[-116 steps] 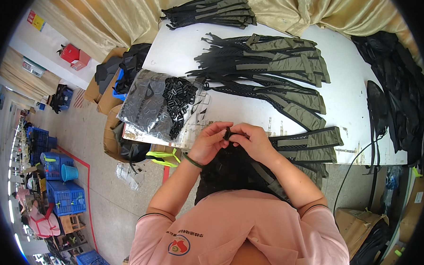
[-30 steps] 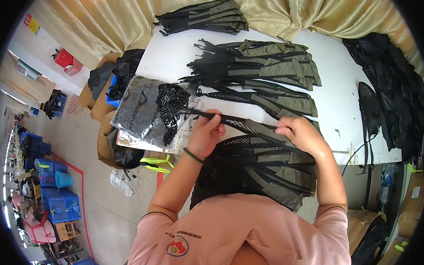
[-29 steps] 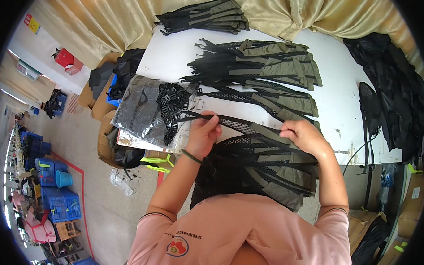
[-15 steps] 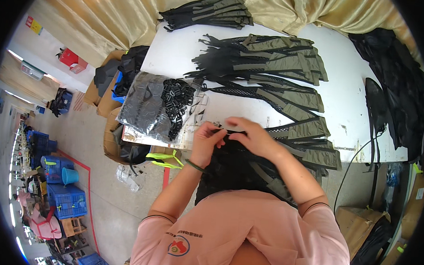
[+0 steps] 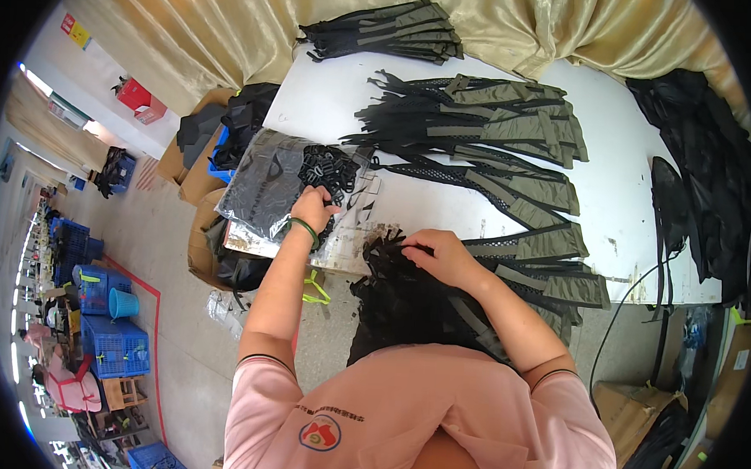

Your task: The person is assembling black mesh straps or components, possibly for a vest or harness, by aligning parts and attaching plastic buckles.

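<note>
My left hand [image 5: 313,208] reaches onto a pile of small black plastic buckles [image 5: 328,167], its fingers curled in at the near edge. What they pinch, if anything, is hidden among the buckles. The pile lies on a clear plastic bag [image 5: 265,179] at the table's left corner. My right hand [image 5: 442,256] is closed on the end of a black strap, at the top of a bundle of dark straps and fabric [image 5: 398,290] over my lap. Several olive-and-black mesh strap pieces [image 5: 528,191] are fanned out on the white table [image 5: 419,194], beyond and right of that hand.
Another stack of strap pieces [image 5: 384,32] lies at the table's far edge by a gold curtain [image 5: 519,23]. Black fabric [image 5: 697,173] and a hanging black cord are on the right. Cardboard boxes [image 5: 201,239] stand left of the table; blue crates [image 5: 115,345] are farther left.
My left hand has left the strap ends near my right hand and moved left and away onto the buckle pile. My right hand stays at the bundle, slightly nearer to me.
</note>
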The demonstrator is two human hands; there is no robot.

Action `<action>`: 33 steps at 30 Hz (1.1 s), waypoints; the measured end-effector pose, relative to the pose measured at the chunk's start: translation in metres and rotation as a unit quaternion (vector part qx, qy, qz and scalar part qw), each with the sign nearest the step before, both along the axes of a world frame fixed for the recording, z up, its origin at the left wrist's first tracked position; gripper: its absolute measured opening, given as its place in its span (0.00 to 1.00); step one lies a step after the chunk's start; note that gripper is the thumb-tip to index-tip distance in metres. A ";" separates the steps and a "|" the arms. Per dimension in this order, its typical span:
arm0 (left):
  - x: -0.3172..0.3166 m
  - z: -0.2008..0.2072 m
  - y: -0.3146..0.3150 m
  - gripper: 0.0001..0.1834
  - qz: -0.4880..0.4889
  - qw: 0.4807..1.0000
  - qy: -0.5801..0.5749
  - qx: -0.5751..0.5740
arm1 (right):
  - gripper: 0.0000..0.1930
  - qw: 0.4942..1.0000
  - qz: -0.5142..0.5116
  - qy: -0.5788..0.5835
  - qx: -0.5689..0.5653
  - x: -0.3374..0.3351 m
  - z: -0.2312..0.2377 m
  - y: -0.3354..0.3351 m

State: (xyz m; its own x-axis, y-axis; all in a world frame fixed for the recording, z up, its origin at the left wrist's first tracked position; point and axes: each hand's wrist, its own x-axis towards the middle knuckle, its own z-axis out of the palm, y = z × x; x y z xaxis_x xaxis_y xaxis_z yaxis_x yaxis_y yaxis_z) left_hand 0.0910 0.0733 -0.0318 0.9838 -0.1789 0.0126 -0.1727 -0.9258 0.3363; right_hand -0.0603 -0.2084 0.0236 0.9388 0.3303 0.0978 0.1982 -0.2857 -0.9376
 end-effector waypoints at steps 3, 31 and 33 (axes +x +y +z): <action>-0.003 0.008 -0.010 0.18 -0.017 1.000 -0.005 -0.002 | 0.09 0.995 -0.034 0.091 0.025 0.004 -0.010 -0.007; -0.122 0.055 -0.109 0.12 -0.087 0.455 0.417 -0.782 | 0.07 0.903 0.014 0.267 0.336 -0.005 0.013 -0.023; -0.121 0.056 -0.108 0.11 -0.092 0.468 0.419 -0.773 | 0.06 0.905 0.016 0.265 0.332 -0.006 0.014 -0.023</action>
State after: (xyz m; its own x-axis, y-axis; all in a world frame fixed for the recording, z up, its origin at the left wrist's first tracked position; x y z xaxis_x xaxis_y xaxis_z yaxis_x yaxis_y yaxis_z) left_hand -0.0297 -0.0351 0.0239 0.7292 -0.6757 -0.1084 0.5896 0.5399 0.6007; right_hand -0.0660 -0.2318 0.0374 0.9031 0.3916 -0.1763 -0.3311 0.3734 -0.8666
